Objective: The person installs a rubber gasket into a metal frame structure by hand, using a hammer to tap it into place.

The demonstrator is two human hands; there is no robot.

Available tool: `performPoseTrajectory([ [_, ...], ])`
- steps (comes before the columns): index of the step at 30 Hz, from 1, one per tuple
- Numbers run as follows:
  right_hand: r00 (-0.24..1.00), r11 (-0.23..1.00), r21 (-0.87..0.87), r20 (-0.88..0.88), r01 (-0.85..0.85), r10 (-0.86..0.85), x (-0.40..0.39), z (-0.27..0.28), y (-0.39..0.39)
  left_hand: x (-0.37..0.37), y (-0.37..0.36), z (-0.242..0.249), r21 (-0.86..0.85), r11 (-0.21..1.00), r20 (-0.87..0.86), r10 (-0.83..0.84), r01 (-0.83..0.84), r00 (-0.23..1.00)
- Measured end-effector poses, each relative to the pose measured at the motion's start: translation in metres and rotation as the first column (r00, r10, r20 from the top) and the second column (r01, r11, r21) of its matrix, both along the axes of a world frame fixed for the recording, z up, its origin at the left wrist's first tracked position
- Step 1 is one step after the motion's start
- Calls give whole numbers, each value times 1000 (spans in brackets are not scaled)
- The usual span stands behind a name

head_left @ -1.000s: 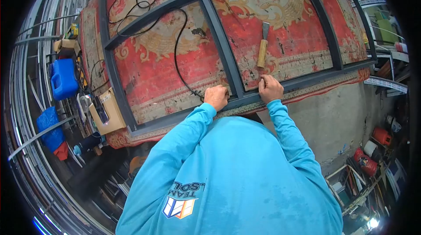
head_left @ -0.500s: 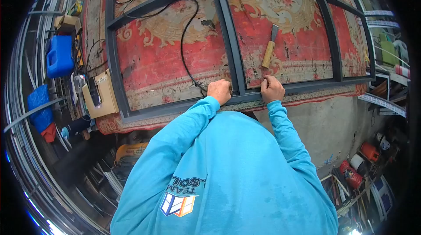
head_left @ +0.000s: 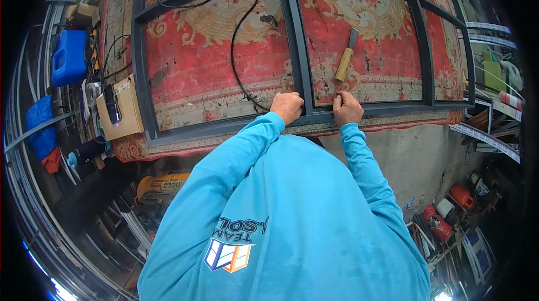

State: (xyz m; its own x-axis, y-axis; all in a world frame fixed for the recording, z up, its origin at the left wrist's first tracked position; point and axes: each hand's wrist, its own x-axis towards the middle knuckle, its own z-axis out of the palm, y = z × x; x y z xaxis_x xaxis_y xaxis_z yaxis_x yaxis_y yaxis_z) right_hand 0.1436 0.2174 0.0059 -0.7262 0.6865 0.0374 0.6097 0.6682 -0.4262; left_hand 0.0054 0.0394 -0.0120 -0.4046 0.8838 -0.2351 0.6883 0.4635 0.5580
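A dark grey metal frame (head_left: 298, 48) with crossbars lies on a red and cream patterned carpet (head_left: 219, 68). My left hand (head_left: 287, 108) is closed at the near rail, just left of the middle upright bar. What its fingers hold, if anything, is hidden. On the other side of that bar, my right hand (head_left: 347, 109) rests at the same rail with its fingers curled in; their tips are hard to see. A scraper (head_left: 345, 63) with a wooden handle and dark blade lies on the carpet just beyond my right hand. A black cable (head_left: 234, 54) runs down close to my left wrist.
At left are a cardboard box (head_left: 128, 114) with a phone (head_left: 113, 105) on it, a blue jerrycan (head_left: 69, 58) and a blue plastic bag (head_left: 41, 127). Metal profiles (head_left: 494, 144) stick out at right. Red containers (head_left: 438, 223) and other clutter stand on the floor at lower right.
My left hand has shifted slightly right, closer to the middle bar. My right hand stays at nearly the same spot on the rail. The whole view has moved a little.
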Motion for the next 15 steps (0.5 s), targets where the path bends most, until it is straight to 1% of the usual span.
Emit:
performPoseTrajectory([
  [1, 1000, 1000, 1, 1, 5, -5, 0, 0, 0, -1, 0, 1, -1, 1000, 0, 0, 0, 1000],
  [3, 1000, 1000, 1, -11, 2, -2, -1, 0, 1, -4, -1, 2, 63, 998, 60, 11, -15, 998],
  [7, 999, 1000, 16, -49, 1, -1, -1, 1, -1, -5, -2, 6, 56, 998, 62, 32, -36, 998],
  [10, 999, 1000, 9, -44, -2, 2, -1, 0, 0, -5, 0, 8, 88, 993, 108, 67, -77, 992],
  [11, 999, 1000, 9, -43, -1, 1, 0, 0, 0, -5, 3, 8, 102, 949, 157, 280, -297, 947],
  [12, 999, 1000, 9, -41, -2, 2, 0, 0, 0, -6, 5, 7, 104, 858, 205, 476, -503, 855],
  [13, 999, 1000, 10, -39, -3, 3, -1, 1, 0, -12, 6, -1, 103, 858, 205, 476, -502, 855],
  [14, 999, 1000, 9, -37, -3, 3, 0, 1, 0, -22, 7, -9, 121, 701, 321, 643, -703, 696],
  [15, 1000, 1000, 9, -29, 0, 0, -1, 2, -1, -30, 6, -18, 108, 498, 433, 755, -860, 492],
])
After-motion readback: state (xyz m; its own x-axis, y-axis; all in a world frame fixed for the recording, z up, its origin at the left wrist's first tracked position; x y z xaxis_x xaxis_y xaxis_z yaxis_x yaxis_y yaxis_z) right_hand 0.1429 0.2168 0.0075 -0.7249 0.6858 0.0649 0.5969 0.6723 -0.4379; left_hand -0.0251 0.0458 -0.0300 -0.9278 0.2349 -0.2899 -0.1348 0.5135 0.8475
